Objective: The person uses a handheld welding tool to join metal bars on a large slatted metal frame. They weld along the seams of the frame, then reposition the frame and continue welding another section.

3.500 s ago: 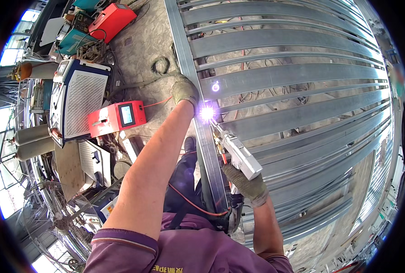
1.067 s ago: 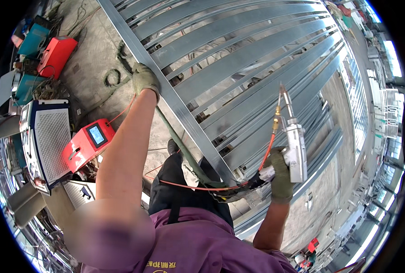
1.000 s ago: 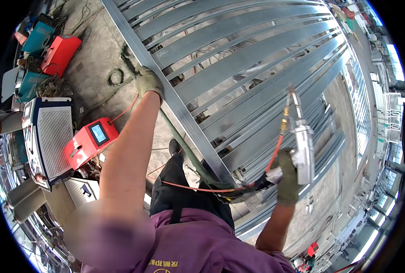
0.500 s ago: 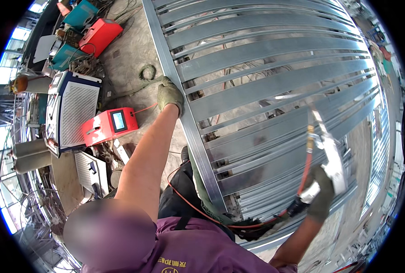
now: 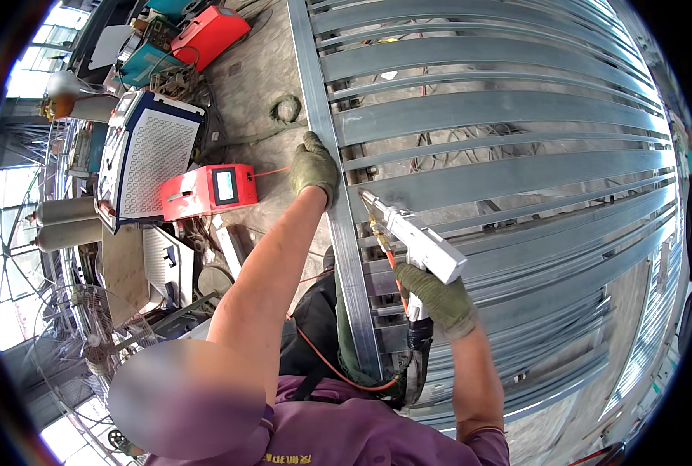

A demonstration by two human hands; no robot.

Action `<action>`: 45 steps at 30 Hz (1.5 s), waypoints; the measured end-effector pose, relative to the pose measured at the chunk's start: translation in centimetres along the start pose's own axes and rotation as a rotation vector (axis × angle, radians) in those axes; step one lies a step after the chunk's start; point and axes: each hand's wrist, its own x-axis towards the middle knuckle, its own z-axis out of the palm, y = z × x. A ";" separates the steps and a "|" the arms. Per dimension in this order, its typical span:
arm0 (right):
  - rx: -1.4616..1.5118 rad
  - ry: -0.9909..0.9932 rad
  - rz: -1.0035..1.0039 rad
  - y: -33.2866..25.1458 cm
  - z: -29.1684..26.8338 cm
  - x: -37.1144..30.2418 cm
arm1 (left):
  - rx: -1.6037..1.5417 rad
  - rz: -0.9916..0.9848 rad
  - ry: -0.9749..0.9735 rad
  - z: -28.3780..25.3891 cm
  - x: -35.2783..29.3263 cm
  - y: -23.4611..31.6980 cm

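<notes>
My left hand (image 5: 315,168), in an olive work glove, closes over the near-left side rail (image 5: 321,99) of a large galvanized metal frame. My right hand (image 5: 439,299), gloved alike, grips a white pistol-shaped welding gun (image 5: 427,247) by its handle. The gun's narrow nozzle (image 5: 371,199) points up and left, close to where a flat slat (image 5: 431,182) meets the side rail, a little below my left hand. Whether the tip touches the metal I cannot tell. An orange-red hose (image 5: 393,268) with a brass fitting runs along the gun, and a thick black cable leaves the handle.
A red box with a screen (image 5: 206,193) stands at left, beside a white-and-blue perforated cabinet (image 5: 156,155). Behind them are another red machine (image 5: 210,35) and teal units. A coiled hose (image 5: 285,109) lies on the floor. Stacked metal profiles (image 5: 517,357) lie at lower right. A fan (image 5: 90,334) stands lower left.
My right hand has swung the welding gun left, from over the slats at right to the side rail. My left hand stays on the rail. The whole view has shifted slightly.
</notes>
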 end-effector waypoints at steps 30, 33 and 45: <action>-0.124 -0.076 -0.076 0.4 1.3 1.8 | -0.015 0.025 0.004 0.1 0.1 -0.2; -0.130 -0.085 -0.049 0.3 1.3 1.7 | -0.011 0.030 0.028 0.2 0.2 -0.3; -0.138 -0.074 -0.085 0.4 1.4 1.4 | -0.026 0.017 -0.002 0.3 0.4 -0.3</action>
